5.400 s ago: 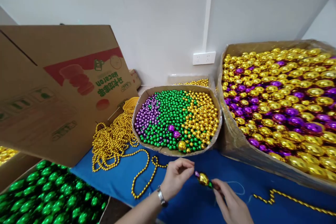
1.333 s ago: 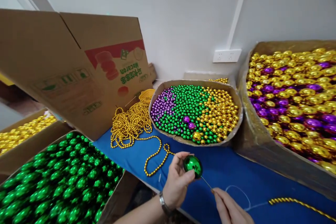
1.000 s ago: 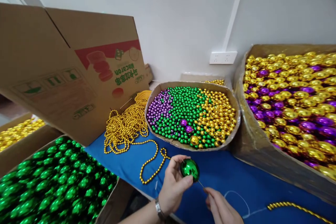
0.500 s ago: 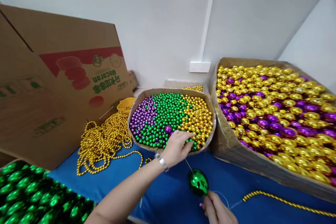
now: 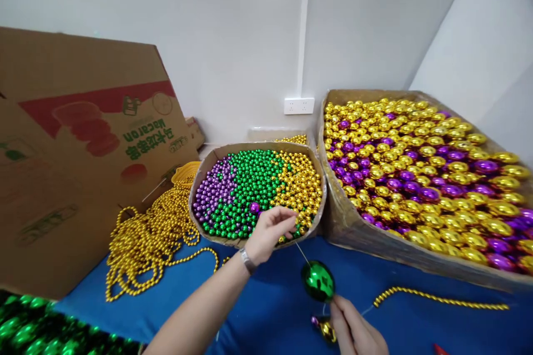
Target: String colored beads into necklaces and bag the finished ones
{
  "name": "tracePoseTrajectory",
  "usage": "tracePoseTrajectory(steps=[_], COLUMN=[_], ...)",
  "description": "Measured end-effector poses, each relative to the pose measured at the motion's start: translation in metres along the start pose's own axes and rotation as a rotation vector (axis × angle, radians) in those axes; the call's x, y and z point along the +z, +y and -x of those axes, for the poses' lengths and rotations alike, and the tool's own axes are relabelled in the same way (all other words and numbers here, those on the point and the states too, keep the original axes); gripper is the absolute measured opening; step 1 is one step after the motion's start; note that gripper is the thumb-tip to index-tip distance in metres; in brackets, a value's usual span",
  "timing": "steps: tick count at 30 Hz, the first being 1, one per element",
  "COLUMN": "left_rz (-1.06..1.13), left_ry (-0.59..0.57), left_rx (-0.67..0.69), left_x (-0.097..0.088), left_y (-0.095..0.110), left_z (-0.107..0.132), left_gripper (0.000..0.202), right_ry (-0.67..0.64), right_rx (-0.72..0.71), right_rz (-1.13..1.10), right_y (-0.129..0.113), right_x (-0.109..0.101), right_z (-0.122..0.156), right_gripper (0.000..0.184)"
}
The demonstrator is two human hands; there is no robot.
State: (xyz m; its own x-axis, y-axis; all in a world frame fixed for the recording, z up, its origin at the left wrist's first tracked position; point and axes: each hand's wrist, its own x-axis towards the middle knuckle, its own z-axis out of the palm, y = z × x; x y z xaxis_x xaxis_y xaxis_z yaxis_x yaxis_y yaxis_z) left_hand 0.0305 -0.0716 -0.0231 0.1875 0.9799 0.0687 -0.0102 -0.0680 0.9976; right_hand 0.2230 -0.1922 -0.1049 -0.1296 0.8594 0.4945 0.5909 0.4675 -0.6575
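Note:
My left hand [image 5: 268,233], with a silvery bracelet on its wrist, is over the front edge of a cut-down cardboard box [image 5: 194,216] of small purple, green and gold beads. Its thumb and forefinger are closed together; what is between them, if anything, I cannot make out. Lower right, my right hand [image 5: 356,327] pinches the bottom end of a large shiny green bead [image 5: 317,281]. A thin needle-like rod [image 5: 303,252] sticks out of its top toward my left hand. Thread, a gold bead [image 5: 328,331] and a small purple one [image 5: 315,320] hang below.
A deep box [image 5: 345,216] of large gold and purple beads stands at right. Gold bead strings [image 5: 145,238] lie heaped at left before a tall carton [image 5: 83,177]. Large green beads [image 5: 54,327] fill the lower left corner. A gold bead string [image 5: 437,295] lies on the blue cloth [image 5: 258,310].
My left thumb and forefinger have come together over the beads. A gold bead now shows below the green one. The whole view has shifted slightly.

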Motion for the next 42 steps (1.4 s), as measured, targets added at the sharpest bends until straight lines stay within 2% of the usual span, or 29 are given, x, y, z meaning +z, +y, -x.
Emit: tracePoseTrajectory(steps=[2, 4, 13, 20, 26, 28, 33, 37, 42], left_rz=[0.321, 0.479, 0.651, 0.544, 0.127, 0.091, 0.03, -0.011, -0.05], left_ry=[0.0, 0.021, 0.065, 0.058, 0.001, -0.018, 0.086, 0.132, 0.065], left_rx=[-0.154, -0.216, -0.281, -0.235, -0.131, -0.146, -0.136, -0.066, 0.038], left_x=[-0.005, -0.007, -0.008, -0.011, -0.014, -0.013, -0.013, -0.009, -0.003], left_y=[0.003, 0.004, -0.001, -0.004, -0.007, -0.014, -0.03, -0.022, -0.001], left_z=[0.017, 0.03, 0.05, 0.058, 0.071, 0.078, 0.089, 0.089, 0.083], left_gripper=[0.025, 0.025, 0.02, 0.024, 0.028, 0.028, 0.023, 0.021, 0.021], right_ry=[0.018, 0.029, 0.057, 0.045, 0.026, -0.005, -0.096, -0.042, -0.1], right_rx=[-0.057, -0.099, -0.179, -0.189, -0.265, -0.253, -0.175, -0.179, -0.222], right_rz=[0.014, 0.026, 0.076, 0.099, 0.212, 0.213, 0.23, 0.312, 0.116], right_y=[0.0, -0.001, -0.006, -0.002, 0.001, 0.003, 0.009, 0.004, -0.008], right_x=[0.001, 0.003, 0.005, 0.004, 0.012, 0.02, 0.027, 0.022, 0.025], right_z=[-0.003, -0.005, -0.007, -0.003, 0.005, 0.012, 0.018, 0.001, -0.02], right_gripper=[0.025, 0.024, 0.023, 0.023, 0.025, 0.026, 0.03, 0.033, 0.028])
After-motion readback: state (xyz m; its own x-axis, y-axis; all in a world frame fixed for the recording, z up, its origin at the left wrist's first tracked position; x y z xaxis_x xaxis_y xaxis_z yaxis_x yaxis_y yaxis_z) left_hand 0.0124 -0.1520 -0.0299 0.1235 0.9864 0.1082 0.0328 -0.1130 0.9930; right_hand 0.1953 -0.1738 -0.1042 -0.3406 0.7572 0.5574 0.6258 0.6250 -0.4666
